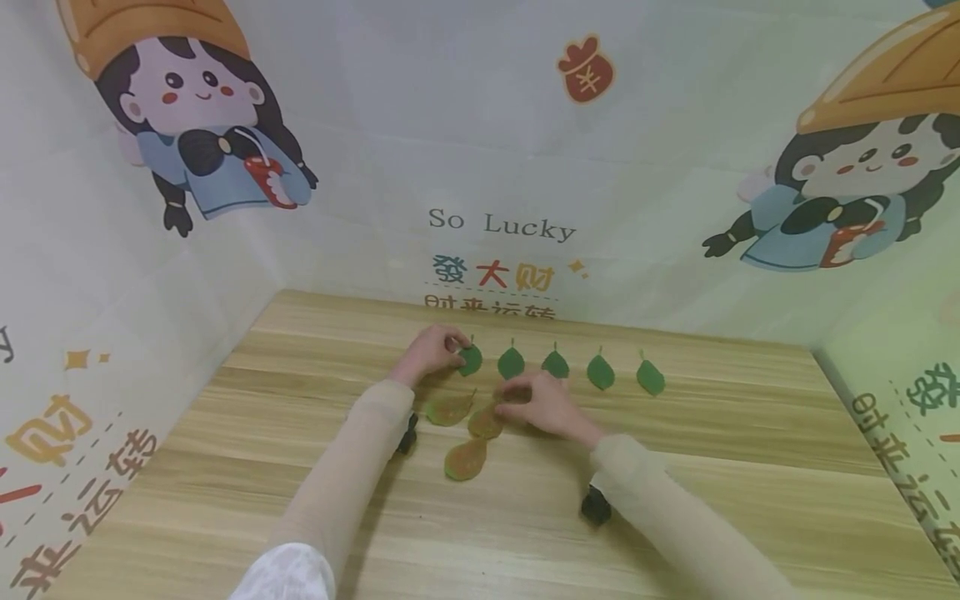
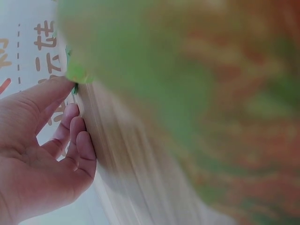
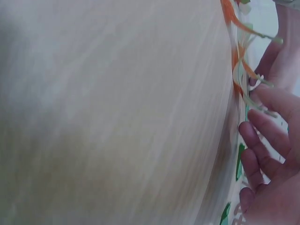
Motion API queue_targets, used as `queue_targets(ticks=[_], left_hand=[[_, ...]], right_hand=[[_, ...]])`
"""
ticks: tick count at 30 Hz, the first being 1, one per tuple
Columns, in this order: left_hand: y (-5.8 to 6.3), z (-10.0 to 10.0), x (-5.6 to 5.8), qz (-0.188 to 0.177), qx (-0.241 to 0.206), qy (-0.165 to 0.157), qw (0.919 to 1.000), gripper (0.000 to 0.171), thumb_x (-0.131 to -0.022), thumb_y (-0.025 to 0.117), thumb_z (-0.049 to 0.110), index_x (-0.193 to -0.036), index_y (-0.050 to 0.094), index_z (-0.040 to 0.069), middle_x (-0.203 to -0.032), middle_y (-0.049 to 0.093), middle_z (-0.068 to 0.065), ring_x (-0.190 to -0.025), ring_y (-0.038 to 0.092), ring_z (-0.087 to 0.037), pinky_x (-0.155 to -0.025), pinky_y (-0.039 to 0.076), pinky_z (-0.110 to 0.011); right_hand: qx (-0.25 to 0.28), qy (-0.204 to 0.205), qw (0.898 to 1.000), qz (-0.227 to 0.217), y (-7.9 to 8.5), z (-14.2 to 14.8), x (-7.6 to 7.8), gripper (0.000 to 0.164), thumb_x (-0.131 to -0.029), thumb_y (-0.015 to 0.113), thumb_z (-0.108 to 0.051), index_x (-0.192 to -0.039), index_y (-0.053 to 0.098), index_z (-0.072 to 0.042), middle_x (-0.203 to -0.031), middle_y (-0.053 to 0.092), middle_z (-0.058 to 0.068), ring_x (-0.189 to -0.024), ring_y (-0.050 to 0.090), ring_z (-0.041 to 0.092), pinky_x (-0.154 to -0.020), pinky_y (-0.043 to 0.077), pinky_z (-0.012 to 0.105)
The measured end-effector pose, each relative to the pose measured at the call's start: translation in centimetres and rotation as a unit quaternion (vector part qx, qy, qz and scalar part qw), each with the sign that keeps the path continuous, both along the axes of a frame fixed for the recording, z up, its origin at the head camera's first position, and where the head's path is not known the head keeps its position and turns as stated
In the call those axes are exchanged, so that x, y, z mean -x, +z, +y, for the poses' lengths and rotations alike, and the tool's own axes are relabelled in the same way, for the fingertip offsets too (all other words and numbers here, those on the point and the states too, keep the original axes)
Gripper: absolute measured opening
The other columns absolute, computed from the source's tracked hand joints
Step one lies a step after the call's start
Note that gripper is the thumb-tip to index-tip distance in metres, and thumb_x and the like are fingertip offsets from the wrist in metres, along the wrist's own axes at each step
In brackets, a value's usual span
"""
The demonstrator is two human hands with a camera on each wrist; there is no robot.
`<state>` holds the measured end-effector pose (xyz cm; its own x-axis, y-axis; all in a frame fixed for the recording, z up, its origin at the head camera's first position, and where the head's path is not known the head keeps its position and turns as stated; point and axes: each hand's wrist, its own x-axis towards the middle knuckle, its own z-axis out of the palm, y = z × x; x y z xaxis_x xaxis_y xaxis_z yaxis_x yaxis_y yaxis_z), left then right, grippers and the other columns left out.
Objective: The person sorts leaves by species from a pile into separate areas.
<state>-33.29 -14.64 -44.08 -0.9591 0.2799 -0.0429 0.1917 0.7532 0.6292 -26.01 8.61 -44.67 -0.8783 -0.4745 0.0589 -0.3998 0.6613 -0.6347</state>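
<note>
My left hand [image 1: 435, 354] is at the left end of a row of green leaves, its thumb and forefinger pinching the edge of the leftmost green leaf [image 1: 471, 361]. In the left wrist view, the thumb meets a bit of green at its tip and the other fingers curl loosely. My right hand [image 1: 546, 404] hovers low over the table, fingers bent and apart, with fingertips right at the edge of a reddish-green leaf [image 1: 486, 422]. Two similar leaves lie near it, one to the upper left [image 1: 450, 409] and one below [image 1: 466, 460]. Thin stems show beside the right thumb [image 3: 269, 96].
Further right in the row lie more green leaves, among them one by my right hand [image 1: 512, 363] and one at the far end [image 1: 651, 377]. Everything rests on a wood-grain table [image 1: 720, 517]. Printed cloth [image 1: 480, 125] walls in its back and sides.
</note>
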Motion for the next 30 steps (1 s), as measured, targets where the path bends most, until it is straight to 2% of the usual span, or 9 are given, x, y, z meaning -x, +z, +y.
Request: queue_targets(ticks=[7,11,15,18,24,30], left_hand=[[0.2,0.2,-0.1,-0.006,-0.003,-0.003,1.0000,0.033,-0.085,0.074,0.008,-0.117,0.068,0.004,-0.115,0.067,-0.018,-0.109,0.061,-0.031,-0.094,0.052,-0.041],[0.3,0.2,-0.2,-0.004,-0.003,-0.008,1.0000,0.034,-0.085,0.074,0.007,-0.118,0.068,0.003,-0.116,0.067,-0.019,-0.111,0.061,-0.032,-0.094,0.052,-0.042],[0.4,0.3,-0.4,-0.009,-0.005,-0.011,0.9999,0.036,-0.084,0.074,0.007,-0.119,0.067,0.003,-0.116,0.067,-0.019,-0.110,0.061,-0.032,-0.095,0.052,-0.042],[0.5,0.3,-0.5,-0.010,-0.007,-0.012,0.9999,0.036,-0.084,0.074,0.007,-0.119,0.067,0.003,-0.115,0.066,-0.019,-0.110,0.060,-0.032,-0.095,0.052,-0.043],[0.4,0.2,-0.6,-0.009,-0.007,-0.006,0.9999,0.035,-0.086,0.073,0.007,-0.119,0.067,0.003,-0.119,0.066,-0.019,-0.113,0.060,-0.032,-0.097,0.051,-0.044],[0.4,0.2,-0.6,-0.004,-0.001,-0.008,1.0000,0.035,-0.085,0.073,0.006,-0.119,0.067,0.002,-0.116,0.066,-0.019,-0.109,0.060,-0.031,-0.095,0.051,-0.043]], right_hand=[[0.014,-0.019,0.999,-0.030,0.0,-0.4,-0.5,0.024,-0.083,0.079,-0.022,-0.105,0.075,-0.013,-0.100,0.076,0.003,-0.099,0.068,0.021,-0.103,0.035,0.057],[0.007,-0.030,0.999,-0.025,-0.3,-0.4,-0.5,0.022,-0.082,0.080,-0.021,-0.101,0.075,-0.013,-0.097,0.076,0.001,-0.095,0.069,0.018,-0.098,0.039,0.048],[0.019,-0.024,0.999,-0.021,-0.5,-0.4,-0.5,0.018,-0.084,0.077,-0.017,-0.099,0.075,-0.009,-0.095,0.076,0.005,-0.090,0.069,0.017,-0.084,0.050,0.031],[0.039,-0.022,0.999,-0.023,-0.5,-0.4,-0.6,0.015,-0.086,0.074,-0.013,-0.099,0.075,-0.005,-0.097,0.076,0.009,-0.089,0.069,0.019,-0.076,0.054,0.026],[0.088,-0.020,0.995,-0.033,-0.5,0.3,-0.6,0.016,-0.090,0.069,-0.010,-0.102,0.075,-0.002,-0.102,0.076,0.015,-0.094,0.072,0.025,-0.080,0.058,0.030],[0.107,-0.003,0.994,-0.034,-0.8,2.7,-0.7,0.018,-0.091,0.065,-0.005,-0.106,0.071,0.005,-0.104,0.073,0.021,-0.093,0.070,0.028,-0.082,0.058,0.032]])
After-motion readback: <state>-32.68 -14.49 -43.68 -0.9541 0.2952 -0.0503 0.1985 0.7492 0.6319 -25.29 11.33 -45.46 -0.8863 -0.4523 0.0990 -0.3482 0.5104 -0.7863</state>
